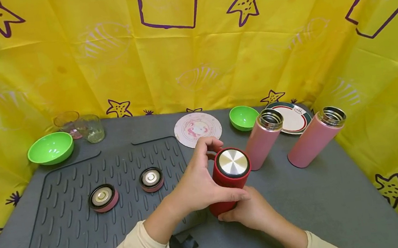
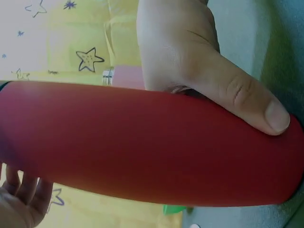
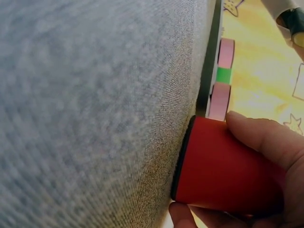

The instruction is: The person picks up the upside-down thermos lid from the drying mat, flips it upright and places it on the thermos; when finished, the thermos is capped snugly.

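Note:
Both hands hold a red vacuum flask [image 1: 227, 181], which stands slightly tilted near the middle of the table. A round brushed-metal disc [image 1: 233, 162] with a black ring tops it. My left hand [image 1: 202, 181] grips the upper part, thumb across the near side and fingers round the far side. Lower down, my right hand [image 1: 251, 211] wraps the flask near its base. In the left wrist view the right thumb [image 2: 237, 95] lies along the red body [image 2: 142, 142]. The right wrist view has the flask's black-rimmed base [image 3: 183, 161] right at the table surface.
Two lidless pink flasks [image 1: 263, 141] [image 1: 313, 139] stand to the right. Two pink lids [image 1: 103, 198] [image 1: 151, 179] lie upturned on the grey drying mat [image 1: 130, 234]. Green bowls [image 1: 50, 149] [image 1: 244, 118], glasses [image 1: 90, 129], a round pink mat [image 1: 198, 129] and plates [image 1: 290, 117] line the back.

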The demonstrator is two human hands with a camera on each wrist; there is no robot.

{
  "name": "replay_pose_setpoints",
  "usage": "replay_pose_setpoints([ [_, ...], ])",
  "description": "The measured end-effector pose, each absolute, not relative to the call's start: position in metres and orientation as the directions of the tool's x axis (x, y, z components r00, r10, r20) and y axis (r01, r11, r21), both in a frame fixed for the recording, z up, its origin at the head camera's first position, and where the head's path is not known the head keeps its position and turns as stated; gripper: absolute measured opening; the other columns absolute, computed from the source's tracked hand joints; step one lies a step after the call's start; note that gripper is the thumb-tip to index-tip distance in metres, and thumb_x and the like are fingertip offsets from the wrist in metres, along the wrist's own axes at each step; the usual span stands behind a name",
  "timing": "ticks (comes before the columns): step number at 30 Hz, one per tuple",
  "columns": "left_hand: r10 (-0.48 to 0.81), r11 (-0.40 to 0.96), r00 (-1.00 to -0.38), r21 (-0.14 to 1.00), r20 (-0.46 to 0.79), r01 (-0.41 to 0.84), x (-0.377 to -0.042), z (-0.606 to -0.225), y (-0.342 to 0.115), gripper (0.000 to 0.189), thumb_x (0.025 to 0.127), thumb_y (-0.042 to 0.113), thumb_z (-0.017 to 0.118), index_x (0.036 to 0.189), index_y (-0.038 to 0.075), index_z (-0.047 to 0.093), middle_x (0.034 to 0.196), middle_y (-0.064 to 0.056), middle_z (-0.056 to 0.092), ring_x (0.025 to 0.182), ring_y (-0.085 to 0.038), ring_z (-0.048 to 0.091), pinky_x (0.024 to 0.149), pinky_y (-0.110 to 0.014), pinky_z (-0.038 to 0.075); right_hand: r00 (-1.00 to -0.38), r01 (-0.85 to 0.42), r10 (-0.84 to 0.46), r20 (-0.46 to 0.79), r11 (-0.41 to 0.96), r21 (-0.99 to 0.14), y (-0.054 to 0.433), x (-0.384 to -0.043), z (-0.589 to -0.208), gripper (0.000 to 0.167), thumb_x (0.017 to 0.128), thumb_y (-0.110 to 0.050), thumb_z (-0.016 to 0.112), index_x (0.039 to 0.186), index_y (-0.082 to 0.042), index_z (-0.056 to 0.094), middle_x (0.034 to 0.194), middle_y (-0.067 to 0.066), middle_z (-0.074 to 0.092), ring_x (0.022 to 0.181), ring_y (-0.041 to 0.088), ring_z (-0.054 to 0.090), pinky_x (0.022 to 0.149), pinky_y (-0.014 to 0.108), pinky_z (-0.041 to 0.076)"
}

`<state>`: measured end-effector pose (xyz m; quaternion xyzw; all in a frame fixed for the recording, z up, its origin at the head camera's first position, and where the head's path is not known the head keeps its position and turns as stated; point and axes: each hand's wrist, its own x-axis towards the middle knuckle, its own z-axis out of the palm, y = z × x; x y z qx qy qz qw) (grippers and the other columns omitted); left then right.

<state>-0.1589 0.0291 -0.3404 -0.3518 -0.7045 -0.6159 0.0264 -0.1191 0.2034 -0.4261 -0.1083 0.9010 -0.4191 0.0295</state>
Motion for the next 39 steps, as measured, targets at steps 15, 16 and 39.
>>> replay_pose_setpoints([
  [15, 0.519, -0.067, -0.662, 0.798, 0.541, 0.600, -0.166, -0.343, 0.023, 0.069, 0.071, 0.019, 0.083, 0.132, 0.015, 0.051, 0.124, 0.005, 0.057, 0.110, -0.016, 0.053, 0.093, -0.037, 0.045, -0.973, -0.156, -0.232, 0.009, 0.624, -0.766, 0.204, -0.120, -0.428, 0.058, 0.061, -0.021, 0.092, 0.111, -0.016, 0.063, 0.097, -0.011, 0.066, 0.086, 0.010, 0.061, 0.079, 0.037, 0.051],
  [16, 0.513, -0.052, -0.675, 0.805, 0.530, 0.591, -0.165, -0.343, 0.024, 0.072, 0.070, 0.020, 0.085, 0.132, 0.016, 0.050, 0.123, 0.005, 0.056, 0.111, -0.016, 0.052, 0.093, -0.037, 0.045, -0.973, -0.153, -0.230, 0.008, 0.620, -0.770, 0.204, -0.119, -0.428, 0.059, 0.061, -0.021, 0.092, 0.112, -0.016, 0.063, 0.098, -0.011, 0.066, 0.087, 0.010, 0.061, 0.080, 0.037, 0.051],
  [39, 0.490, 0.005, -0.736, 0.843, 0.467, 0.538, -0.158, -0.342, 0.025, 0.083, 0.064, 0.027, 0.092, 0.129, 0.023, 0.040, 0.124, 0.006, 0.049, 0.112, -0.015, 0.049, 0.091, -0.037, 0.045, -0.973, -0.170, -0.228, 0.036, 0.603, -0.780, 0.204, -0.118, -0.429, 0.064, 0.059, -0.019, 0.093, 0.114, -0.017, 0.062, 0.103, -0.013, 0.064, 0.092, 0.010, 0.060, 0.083, 0.035, 0.050],
])
